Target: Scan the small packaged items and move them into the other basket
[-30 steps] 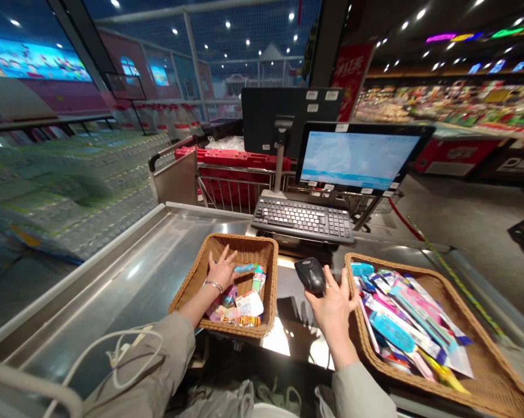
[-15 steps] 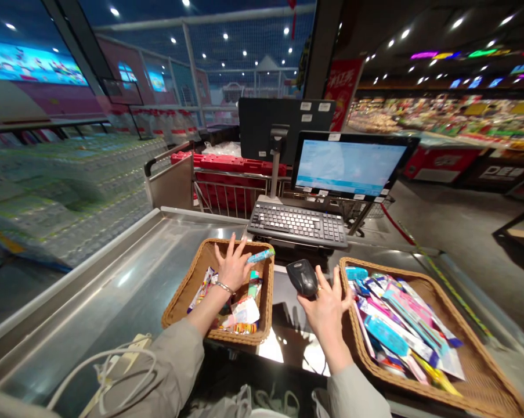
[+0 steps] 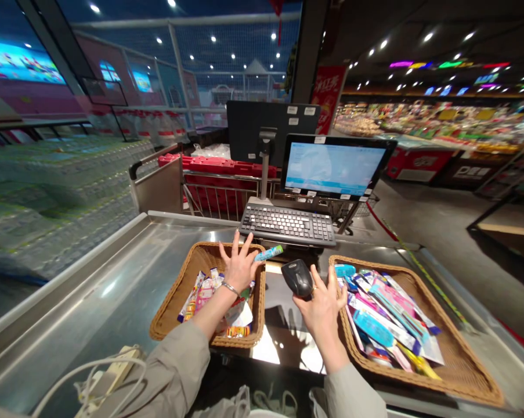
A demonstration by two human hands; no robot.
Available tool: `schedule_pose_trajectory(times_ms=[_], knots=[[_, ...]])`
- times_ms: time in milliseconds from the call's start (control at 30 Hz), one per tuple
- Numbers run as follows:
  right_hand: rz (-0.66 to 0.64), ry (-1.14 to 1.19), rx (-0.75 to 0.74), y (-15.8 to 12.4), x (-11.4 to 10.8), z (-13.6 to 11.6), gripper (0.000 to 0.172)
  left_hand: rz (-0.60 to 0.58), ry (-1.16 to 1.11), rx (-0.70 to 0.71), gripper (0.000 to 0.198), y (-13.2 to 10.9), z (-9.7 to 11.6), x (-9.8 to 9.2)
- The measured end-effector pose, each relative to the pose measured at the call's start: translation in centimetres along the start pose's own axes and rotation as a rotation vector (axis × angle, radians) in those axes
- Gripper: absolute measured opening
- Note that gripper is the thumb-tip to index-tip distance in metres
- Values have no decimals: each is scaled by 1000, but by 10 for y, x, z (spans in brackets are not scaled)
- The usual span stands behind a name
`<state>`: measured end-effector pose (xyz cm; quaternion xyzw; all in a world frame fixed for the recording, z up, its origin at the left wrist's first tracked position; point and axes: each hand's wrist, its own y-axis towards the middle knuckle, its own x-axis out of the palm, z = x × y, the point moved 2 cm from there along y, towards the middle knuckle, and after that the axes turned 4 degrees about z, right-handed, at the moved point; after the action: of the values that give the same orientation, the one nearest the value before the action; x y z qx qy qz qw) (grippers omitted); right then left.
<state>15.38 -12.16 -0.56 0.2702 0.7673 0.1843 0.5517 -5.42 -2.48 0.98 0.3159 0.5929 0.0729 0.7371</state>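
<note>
My left hand [image 3: 238, 267] hovers over the left wicker basket [image 3: 176, 296] and pinches a small blue packet [image 3: 268, 253] between thumb and forefinger, its other fingers spread. Loose packets lie under it in the basket. My right hand [image 3: 321, 302] grips a black barcode scanner [image 3: 299, 277] above the dark scan window between the two baskets. The scanner sits just right of and below the blue packet. The right wicker basket [image 3: 455, 351] is full of several long pink and blue packaged items.
A black keyboard [image 3: 288, 224] and a lit monitor [image 3: 333, 168] stand behind the baskets, with a second screen's back [image 3: 270, 125] beyond. A steel counter [image 3: 114, 284] runs to the left. White cable [image 3: 91, 371] lies near my left sleeve. Red carts [image 3: 218, 168] stand behind.
My left hand lifted out of the left basket with the blue packet and raised it toward the scanner. My right hand with the scanner shifted slightly left.
</note>
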Motion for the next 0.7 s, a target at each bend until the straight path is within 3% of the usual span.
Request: schedule_pose_trajectory(times_ms=[700], knots=[[-20,57,-43,-4,-12,-5,12,-4,-18,1,27,0,6,-1]])
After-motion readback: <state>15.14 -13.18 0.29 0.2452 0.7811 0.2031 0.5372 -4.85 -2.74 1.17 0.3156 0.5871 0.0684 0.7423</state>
